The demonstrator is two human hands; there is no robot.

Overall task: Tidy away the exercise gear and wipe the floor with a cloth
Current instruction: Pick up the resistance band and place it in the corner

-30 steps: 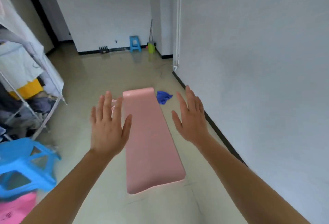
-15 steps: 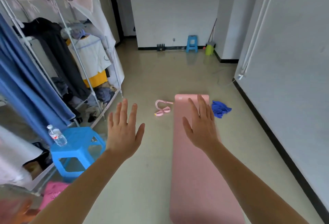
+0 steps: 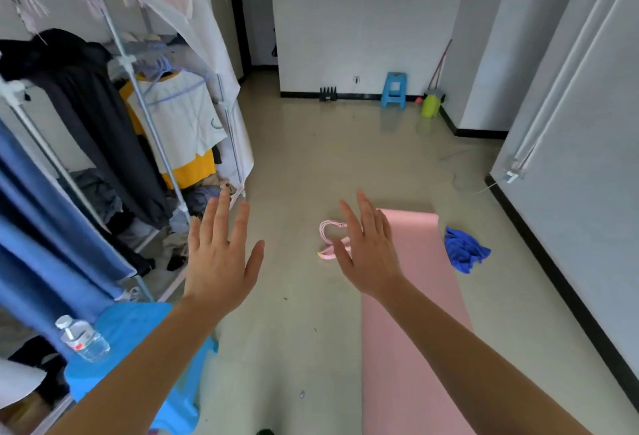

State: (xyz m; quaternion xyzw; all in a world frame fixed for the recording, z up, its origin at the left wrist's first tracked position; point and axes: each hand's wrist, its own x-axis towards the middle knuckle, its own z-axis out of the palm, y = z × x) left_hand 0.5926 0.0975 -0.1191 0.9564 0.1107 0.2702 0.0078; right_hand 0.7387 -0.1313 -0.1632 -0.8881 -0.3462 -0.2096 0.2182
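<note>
A long pink exercise mat (image 3: 418, 296) lies flat on the floor, running away from me. Beside its far left corner lies a small pink exercise band or pedal puller (image 3: 330, 239), partly hidden by my right hand. A crumpled blue cloth (image 3: 463, 249) sits on the floor at the mat's far right corner. My left hand (image 3: 221, 258) is raised in the air with fingers straight and spread, holding nothing. My right hand (image 3: 370, 255) is raised the same way above the mat's left edge, also empty.
A clothes rack (image 3: 138, 116) with hanging garments fills the left side. A blue stool (image 3: 145, 348) with a water bottle (image 3: 83, 339) stands at lower left. A second blue stool (image 3: 394, 89), a green container (image 3: 430, 105) and a broom stand by the far wall. White wall on the right.
The view has swung left and up: the rack, stool and bottle came into view and the mat shifted right. Both hands stay raised and open.
</note>
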